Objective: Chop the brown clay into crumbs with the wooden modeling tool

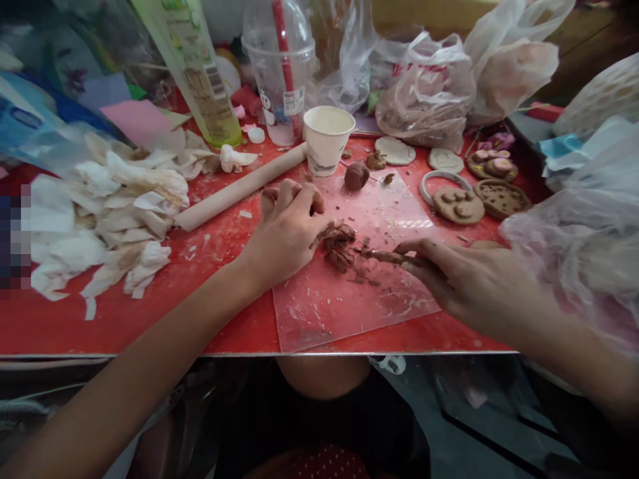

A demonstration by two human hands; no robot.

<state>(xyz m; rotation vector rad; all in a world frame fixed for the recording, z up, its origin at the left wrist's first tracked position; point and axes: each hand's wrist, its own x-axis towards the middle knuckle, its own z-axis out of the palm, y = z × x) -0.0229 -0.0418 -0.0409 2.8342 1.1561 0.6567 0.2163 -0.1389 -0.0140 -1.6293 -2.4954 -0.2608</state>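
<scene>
My left hand (289, 223) is closed, with thumb and fingertips pinching the edge of a rough, wet-looking lump of dark brown clay (340, 247). That lump rests on a clear plastic sheet (319, 319) laid over the red table. Between the thumb and fingers of my right hand (449, 269) is a thin clay-smeared stick (382, 255), pointing left. Its tip reaches the smears beside the lump; whether it touches the lump itself I cannot tell. Behind the lump sits a smoother brown clay ball (356, 175), with small crumbs around it.
A paper cup (327, 143), a rolling pin (239, 189) and a plastic cup with a red straw (277, 80) stand or lie behind. Crumpled tissues (114, 206) cover the left. Shaped clay discs (458, 203), a tape ring (426, 186) and plastic bags (584, 233) crowd the right.
</scene>
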